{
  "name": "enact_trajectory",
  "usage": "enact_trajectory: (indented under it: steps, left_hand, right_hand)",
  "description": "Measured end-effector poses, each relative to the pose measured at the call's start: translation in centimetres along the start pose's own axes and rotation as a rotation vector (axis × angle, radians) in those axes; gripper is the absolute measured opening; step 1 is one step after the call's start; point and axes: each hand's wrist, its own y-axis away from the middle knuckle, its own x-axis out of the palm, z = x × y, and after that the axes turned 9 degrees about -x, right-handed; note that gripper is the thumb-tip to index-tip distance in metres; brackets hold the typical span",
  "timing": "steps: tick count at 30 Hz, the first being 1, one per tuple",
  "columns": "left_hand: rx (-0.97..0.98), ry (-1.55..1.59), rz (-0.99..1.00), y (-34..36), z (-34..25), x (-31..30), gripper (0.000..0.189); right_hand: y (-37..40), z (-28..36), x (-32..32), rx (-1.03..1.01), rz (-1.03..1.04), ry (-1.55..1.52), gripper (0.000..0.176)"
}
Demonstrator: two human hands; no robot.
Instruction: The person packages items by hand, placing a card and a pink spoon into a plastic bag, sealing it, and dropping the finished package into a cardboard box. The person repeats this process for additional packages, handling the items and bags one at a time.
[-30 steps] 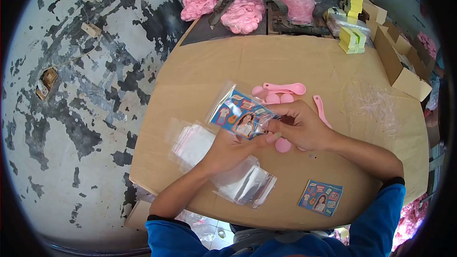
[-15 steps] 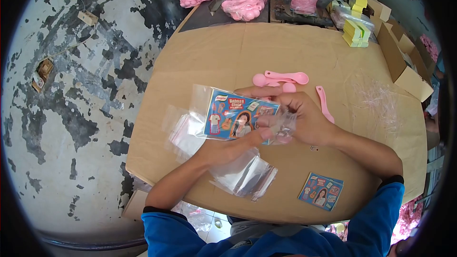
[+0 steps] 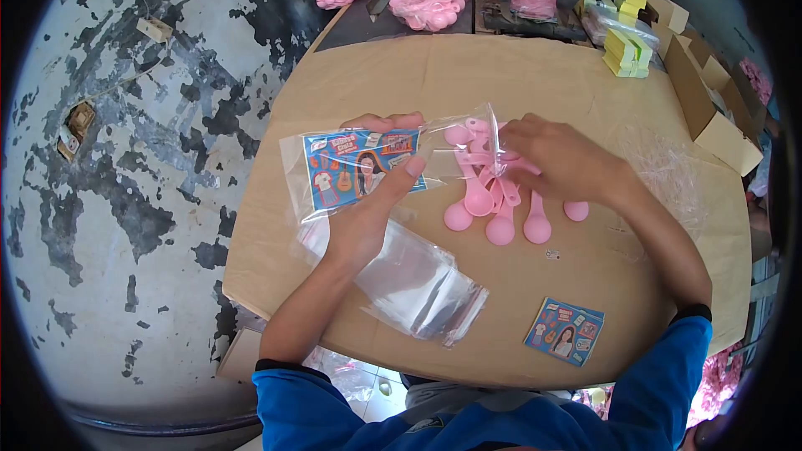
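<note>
My left hand (image 3: 372, 200) grips a clear plastic bag with a blue printed card (image 3: 334, 169) inside it, thumb on top and fingers behind. The bag's open end extends right, over part of a pile of pink spoons (image 3: 499, 225). At the pile's upper right, my right hand (image 3: 555, 154) has its fingers bent down among the spoons, close to the bag's mouth; whether it holds one is hidden. Below my left hand lies a stack of clear bags (image 3: 418, 284). Several more blue cards (image 3: 565, 331) lie near the table's front edge.
The brown-covered table (image 3: 368, 83) has bundles of pink spoons (image 3: 430, 0) and yellow card stacks (image 3: 626, 54) at its back. A cardboard box (image 3: 710, 108) stands at the back right. Loose clear plastic strands (image 3: 664, 184) lie on the right.
My left hand has moved left with the bagged card, which is now fully uncovered on its left. My right hand has moved up and right, away from the card, and more pink spoons show.
</note>
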Motion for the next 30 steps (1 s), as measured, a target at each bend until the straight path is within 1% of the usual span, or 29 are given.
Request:
enact_trajectory:
  steps: [3,6,9,12,14,15,18,21,24,27,30]
  left_hand:
    - [-0.029,-0.027,-0.006,-0.3,0.3,-0.1,0.039]
    - [-0.031,-0.043,-0.019,-0.3,0.4,-0.2,0.040]
    - [-0.012,-0.091,-0.016,-0.2,0.4,-0.3,0.042]
    - [-0.010,-0.081,-0.033,-0.4,0.4,-0.5,0.043]
    - [0.019,-0.086,-0.041,-0.6,0.5,-0.8,0.043]
    - [0.006,-0.020,-0.053,-0.7,0.4,-0.7,0.044]
    - [-0.030,0.145,-0.076,-0.8,0.1,-0.4,0.045]
    - [-0.054,0.212,-0.052,-0.8,0.2,-0.4,0.047]
    - [-0.077,0.225,0.018,-0.6,0.3,-0.4,0.047]
    - [-0.112,0.265,0.049,-0.5,0.0,-0.2,0.046]
    - [-0.105,0.273,0.064,-0.6,-0.2,-0.2,0.047]
  right_hand:
    - [-0.1,0.0,2.2,0.123,0.062,0.047,0.025]
    - [-0.4,-0.6,2.3,0.164,0.114,-0.037,0.024]
    - [-0.2,-0.8,1.5,0.079,-0.109,0.044,0.021]
    - [-1.1,-0.1,-1.0,0.297,-0.197,-0.146,0.018]
    - [-1.3,-0.2,-1.2,0.377,-0.393,-0.539,0.019]
    - [-1.4,-0.2,-1.2,0.415,-0.490,-0.737,0.019]
    - [-1.1,-0.7,-1.1,0.353,-0.555,-0.972,0.020]
    - [-1.5,1.6,-1.9,0.307,-0.546,-1.178,0.019]
    - [-1.7,3.3,-2.3,0.270,-0.558,-1.223,0.018]
    - [-1.5,3.3,-2.4,0.282,-0.606,-1.260,0.016]
    - [-1.2,2.2,-2.3,0.171,-0.684,-1.396,0.014]
